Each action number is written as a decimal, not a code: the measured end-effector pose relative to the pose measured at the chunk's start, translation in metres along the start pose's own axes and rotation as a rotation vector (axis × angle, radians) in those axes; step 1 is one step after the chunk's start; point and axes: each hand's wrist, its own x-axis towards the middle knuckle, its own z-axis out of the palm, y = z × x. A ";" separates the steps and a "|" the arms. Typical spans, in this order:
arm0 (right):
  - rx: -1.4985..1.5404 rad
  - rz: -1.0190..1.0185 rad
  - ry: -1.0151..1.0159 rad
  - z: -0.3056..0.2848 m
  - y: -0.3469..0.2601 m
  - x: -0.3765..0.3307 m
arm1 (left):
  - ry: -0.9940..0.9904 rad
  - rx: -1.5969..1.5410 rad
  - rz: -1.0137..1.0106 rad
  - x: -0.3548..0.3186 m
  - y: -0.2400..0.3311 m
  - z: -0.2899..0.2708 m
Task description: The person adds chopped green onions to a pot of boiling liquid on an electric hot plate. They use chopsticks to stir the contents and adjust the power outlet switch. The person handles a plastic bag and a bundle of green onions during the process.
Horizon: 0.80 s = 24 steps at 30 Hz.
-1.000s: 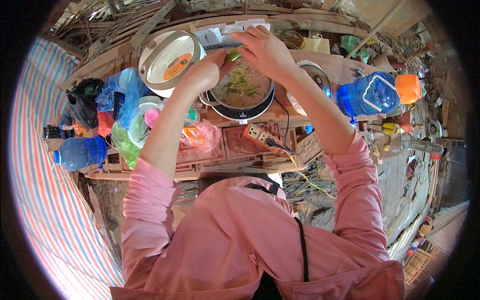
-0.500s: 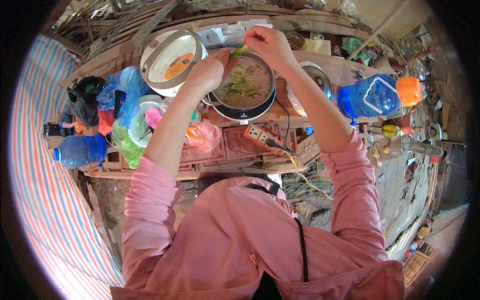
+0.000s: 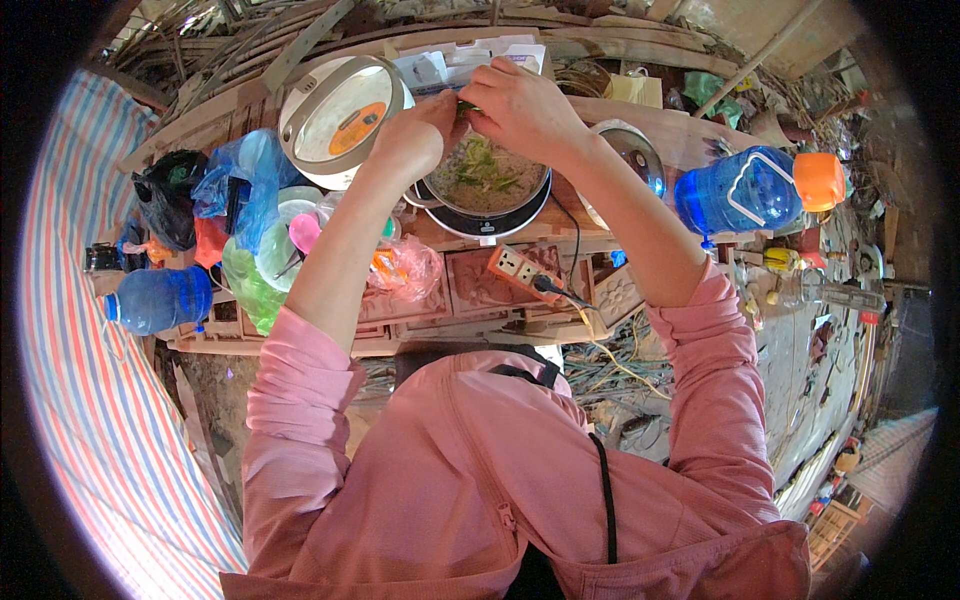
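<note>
My left hand (image 3: 412, 140) and my right hand (image 3: 528, 112) meet above the far rim of a metal pot (image 3: 546, 188). Both are closed, pinching a small bunch of greens (image 3: 466, 107) whose tips barely show between the fingers. Inside the pot, cut green pieces (image 3: 488, 160) float on a pale, cloudy broth. Under the pot is a round black electric cooker (image 3: 487, 226) with a panel at its near edge. The right hand and forearm cover the pot's far right side.
Left of the pot stands a white rice cooker (image 3: 345, 115); right of it, a glass lid (image 3: 632, 155). An orange power strip (image 3: 522, 270) with a plugged-in cord lies nearer me. Plastic bags (image 3: 245, 180) crowd the left. A large blue bottle (image 3: 740, 192) is at right.
My right hand has come down and left to join the left hand at the greens. The left hand has stayed almost in place.
</note>
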 end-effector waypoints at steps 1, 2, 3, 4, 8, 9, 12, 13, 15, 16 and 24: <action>-0.001 0.012 -0.031 -0.001 -0.001 0.001 | -0.003 -0.001 -0.003 0.000 0.000 0.000; -0.016 -0.007 -0.022 -0.002 -0.002 0.002 | -0.012 -0.003 -0.009 0.000 0.001 -0.001; -0.030 -0.013 -0.030 -0.004 -0.002 0.003 | -0.020 -0.004 -0.016 -0.001 0.002 -0.002; -0.046 -0.006 -0.059 -0.005 -0.003 0.004 | -0.003 0.011 -0.011 -0.002 0.004 -0.003; -0.015 0.036 -0.066 -0.006 -0.004 0.002 | 0.008 0.061 0.012 -0.006 0.007 -0.008; 0.011 0.048 -0.043 -0.004 -0.005 0.002 | 0.002 0.073 0.020 -0.006 0.007 -0.009; 0.282 0.262 0.020 0.009 -0.005 0.002 | 0.013 0.021 0.049 -0.006 0.009 -0.011; 0.394 0.386 0.018 0.013 -0.003 0.002 | -0.005 0.046 0.034 -0.005 0.009 -0.011; 0.729 0.668 0.157 0.019 0.003 0.002 | -0.055 0.086 -0.011 -0.002 0.009 -0.011; 0.888 0.860 0.194 0.020 0.006 0.002 | -0.085 0.080 -0.029 -0.002 0.008 -0.010; 0.284 0.306 0.110 0.017 0.020 -0.016 | -0.127 0.011 -0.048 -0.005 -0.007 0.000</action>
